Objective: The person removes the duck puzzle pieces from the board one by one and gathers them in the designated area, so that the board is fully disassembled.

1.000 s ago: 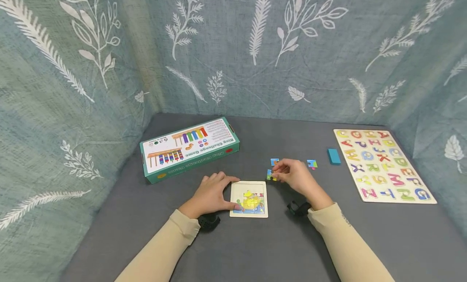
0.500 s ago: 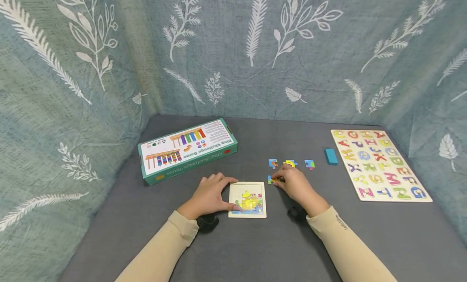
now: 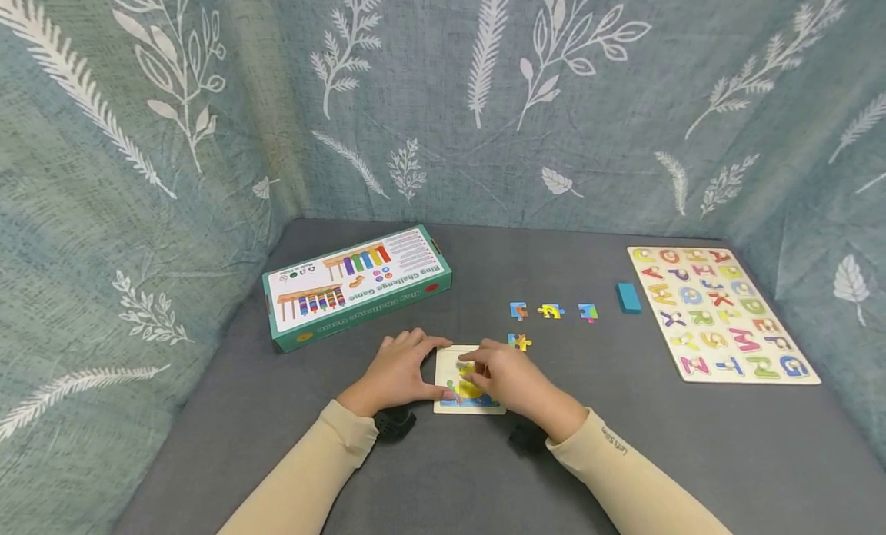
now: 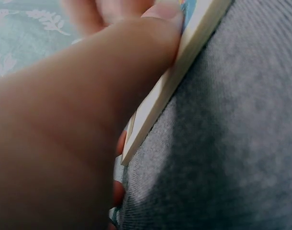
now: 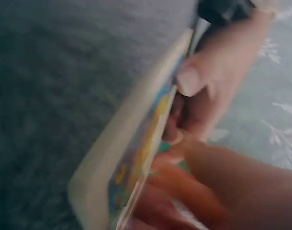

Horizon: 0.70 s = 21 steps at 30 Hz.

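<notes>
My left hand holds the small square wooden puzzle board by its left side, thumb on the near left part and index finger at the far edge. In the left wrist view the thumb lies over the board's pale edge. Inside the frame is a partly filled picture of a yellow duck over blue. My right hand bends over the board's right half, fingertips close over the duck and hiding part of it. The right wrist view is blurred; I cannot tell whether the fingers pinch a piece.
Several loose jigsaw pieces lie beyond the board, among them an orange-and-blue piece and a yellow piece. A ring game box is at the back left. To the right are a teal block and a wooden alphabet board.
The right hand has left the orange-and-blue piece, which stays on the table, and moved left over the puzzle board. The left hand keeps its hold on the board.
</notes>
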{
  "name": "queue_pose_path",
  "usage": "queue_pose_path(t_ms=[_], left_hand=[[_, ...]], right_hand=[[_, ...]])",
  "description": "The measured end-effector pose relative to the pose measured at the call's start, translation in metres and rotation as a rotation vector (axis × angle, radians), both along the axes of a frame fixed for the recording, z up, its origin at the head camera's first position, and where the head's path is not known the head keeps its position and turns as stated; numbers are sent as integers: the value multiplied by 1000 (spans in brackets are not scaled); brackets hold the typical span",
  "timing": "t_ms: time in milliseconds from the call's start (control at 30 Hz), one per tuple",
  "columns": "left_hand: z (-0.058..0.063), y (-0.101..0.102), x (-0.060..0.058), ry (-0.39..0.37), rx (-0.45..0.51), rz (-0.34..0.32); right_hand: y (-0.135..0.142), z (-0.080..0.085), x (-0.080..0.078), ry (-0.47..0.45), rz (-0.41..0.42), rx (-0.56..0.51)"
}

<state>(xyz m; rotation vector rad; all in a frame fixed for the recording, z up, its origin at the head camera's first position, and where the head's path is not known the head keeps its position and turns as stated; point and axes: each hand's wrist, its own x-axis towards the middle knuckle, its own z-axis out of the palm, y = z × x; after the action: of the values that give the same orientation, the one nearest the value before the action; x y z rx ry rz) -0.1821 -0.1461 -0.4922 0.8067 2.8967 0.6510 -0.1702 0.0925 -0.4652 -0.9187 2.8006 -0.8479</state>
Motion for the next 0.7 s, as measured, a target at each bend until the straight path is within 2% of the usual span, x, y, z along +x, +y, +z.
queue_pose_path(t_ms=[100,167,400,700], left_hand=[[-2,0,0,5,3,-5],[-2,0,0,11,3,-6],[0,-1,0,-1,-2,1],[0,-1,-1,6,-2,-3]], right_hand=[[-3,-9,4,20,11,46],[-2,-11,5,25,-4,40],[-2,-12,2,-59,-17,-37],[-5,-11,0,-98,-50,-24]])
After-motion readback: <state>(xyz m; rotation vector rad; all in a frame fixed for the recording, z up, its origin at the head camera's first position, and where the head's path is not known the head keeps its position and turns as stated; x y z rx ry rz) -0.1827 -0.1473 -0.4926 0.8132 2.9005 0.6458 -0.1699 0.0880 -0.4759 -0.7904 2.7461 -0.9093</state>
